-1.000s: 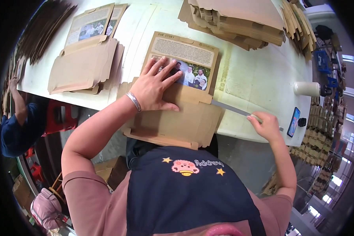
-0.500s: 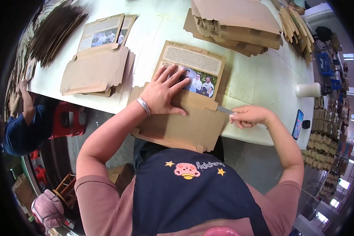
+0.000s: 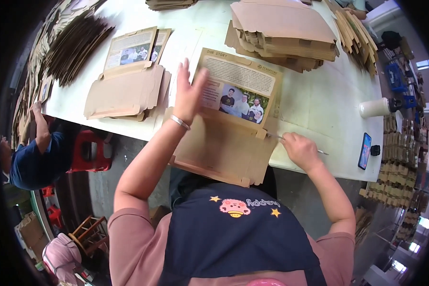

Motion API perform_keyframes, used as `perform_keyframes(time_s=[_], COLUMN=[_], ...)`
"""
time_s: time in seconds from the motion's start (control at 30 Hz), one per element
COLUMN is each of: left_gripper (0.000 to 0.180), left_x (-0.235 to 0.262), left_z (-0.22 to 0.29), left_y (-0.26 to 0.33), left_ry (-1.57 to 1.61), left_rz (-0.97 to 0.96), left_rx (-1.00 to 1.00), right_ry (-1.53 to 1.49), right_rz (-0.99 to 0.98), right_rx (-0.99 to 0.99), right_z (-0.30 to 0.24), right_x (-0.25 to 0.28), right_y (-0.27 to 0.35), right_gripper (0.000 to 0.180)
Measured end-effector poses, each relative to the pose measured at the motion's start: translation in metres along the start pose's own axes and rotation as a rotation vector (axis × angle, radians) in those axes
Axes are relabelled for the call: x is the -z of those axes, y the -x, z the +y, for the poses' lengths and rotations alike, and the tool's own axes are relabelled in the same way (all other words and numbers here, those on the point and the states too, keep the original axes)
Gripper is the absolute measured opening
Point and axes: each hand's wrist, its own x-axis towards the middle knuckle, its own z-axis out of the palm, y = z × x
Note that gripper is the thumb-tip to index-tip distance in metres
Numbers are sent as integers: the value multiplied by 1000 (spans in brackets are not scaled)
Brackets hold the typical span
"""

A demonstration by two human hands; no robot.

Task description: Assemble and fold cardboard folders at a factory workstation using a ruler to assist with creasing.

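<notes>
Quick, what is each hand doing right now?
Left hand: open, fingers spread, over the flat brown printed cardboard box.
Right hand: closed on a thin silver metal tool.

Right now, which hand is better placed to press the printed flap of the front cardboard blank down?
Left hand: it is over the printed flap, open. The right hand grips a thin tool at the blank's edge.

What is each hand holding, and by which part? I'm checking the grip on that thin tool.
Right hand grips a thin metal tool around its middle, both ends protruding. Left hand is open over the flat cardboard box, holding nothing.
</notes>
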Motion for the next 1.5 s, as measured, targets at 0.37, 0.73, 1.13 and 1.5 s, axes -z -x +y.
perform_keyframes(time_s=[0.37,0.73,1.13,1.5], left_gripper=[58,50,49,38], left_x=[75,-71,-65,70], left_z=[15,11,11,154], left_y=[14,29,35,105], left_ry=[81,-804,-752,-738], left_rz=[-752,-556,-697,-765], left_rx=[376,-672,-810,-1334], right_ry=[-485,-267,-120,-417], right_rz=[41,270,349,343], right_rx=[-342,-160,-36,-242], right_z=[-2,-3,1,-18], right_x=[3,-9,-19,28], right_y=[-10,-12,-6,17], right_gripper=[26,27,19,22])
